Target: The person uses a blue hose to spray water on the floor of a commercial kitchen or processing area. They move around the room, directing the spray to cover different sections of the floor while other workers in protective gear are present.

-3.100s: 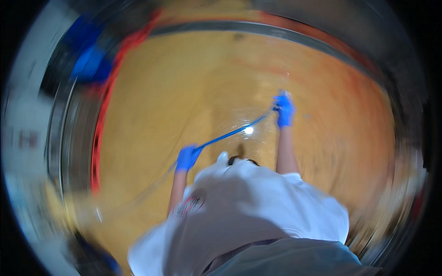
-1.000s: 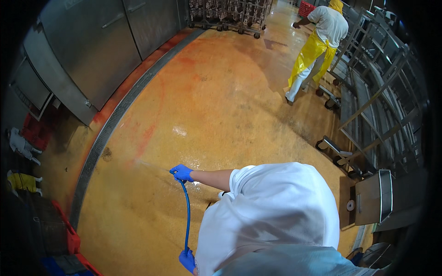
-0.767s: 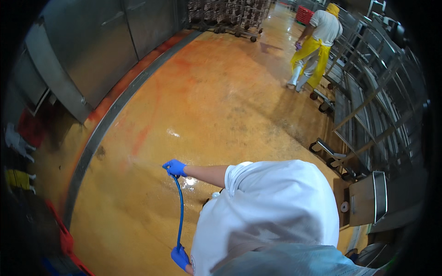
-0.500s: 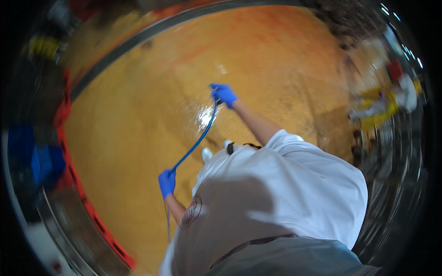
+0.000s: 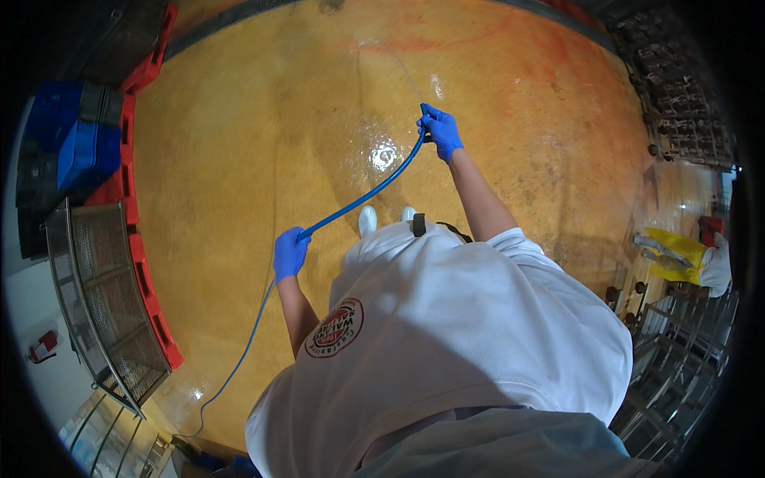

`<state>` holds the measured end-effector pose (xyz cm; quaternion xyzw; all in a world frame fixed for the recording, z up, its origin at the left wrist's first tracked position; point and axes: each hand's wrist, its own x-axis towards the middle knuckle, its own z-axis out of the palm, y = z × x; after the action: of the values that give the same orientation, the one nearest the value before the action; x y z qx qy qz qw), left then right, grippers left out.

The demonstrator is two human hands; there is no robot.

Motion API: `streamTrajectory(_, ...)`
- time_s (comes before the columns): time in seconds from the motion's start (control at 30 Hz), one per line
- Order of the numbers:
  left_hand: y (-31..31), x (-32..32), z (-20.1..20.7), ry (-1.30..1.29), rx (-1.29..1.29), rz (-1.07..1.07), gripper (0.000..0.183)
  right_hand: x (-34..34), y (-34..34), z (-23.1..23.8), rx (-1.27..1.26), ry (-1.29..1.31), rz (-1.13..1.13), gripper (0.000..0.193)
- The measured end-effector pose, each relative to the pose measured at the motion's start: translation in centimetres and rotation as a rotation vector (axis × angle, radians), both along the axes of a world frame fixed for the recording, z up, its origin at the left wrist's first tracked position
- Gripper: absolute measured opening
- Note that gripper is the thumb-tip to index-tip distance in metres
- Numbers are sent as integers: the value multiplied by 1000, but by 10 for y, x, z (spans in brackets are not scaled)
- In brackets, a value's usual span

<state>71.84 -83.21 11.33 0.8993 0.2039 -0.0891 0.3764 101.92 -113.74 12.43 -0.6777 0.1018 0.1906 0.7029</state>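
A blue hose [image 5: 360, 199] runs in a bowed line across the front of my body. My right hand [image 5: 442, 133], in a blue glove, is closed round it near its open end, out ahead and to the right. From that end a thin stream of water [image 5: 408, 76] arcs forward onto the wet yellow floor [image 5: 223, 159]. My left hand [image 5: 290, 253], gloved in blue too, grips the hose lower down at the left. Behind it the hose trails back along the floor toward the lower left.
Red pallets [image 5: 151, 299] line the left side, with blue crates [image 5: 89, 155] and a metal mesh rack [image 5: 119, 295] there. A dark rack on wheels [image 5: 677, 88] stands far right. Nearer right are a person in yellow and white [image 5: 687, 259] and metal frames [image 5: 677, 374].
My view has turned, so the surroundings have shifted. My right hand has moved forward and right with the hose end. The water stream now shows, and the trailing hose is in clearer view.
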Motion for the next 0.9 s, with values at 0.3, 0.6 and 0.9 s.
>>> streamTrajectory(0.3, 8, 10, 2, 34, -28, 54, 12, 8, -4, -12, -91, 132, 119, 36)
streamTrajectory(0.6, -9, 8, 9, -130, 187, 128, 19, 18, -21, -35, -131, 268, 277, 22)
streamTrajectory(0.9, -61, -21, 59, -96, 249, 236, 19, 45, -30, -78, 25, 353, 404, 13)
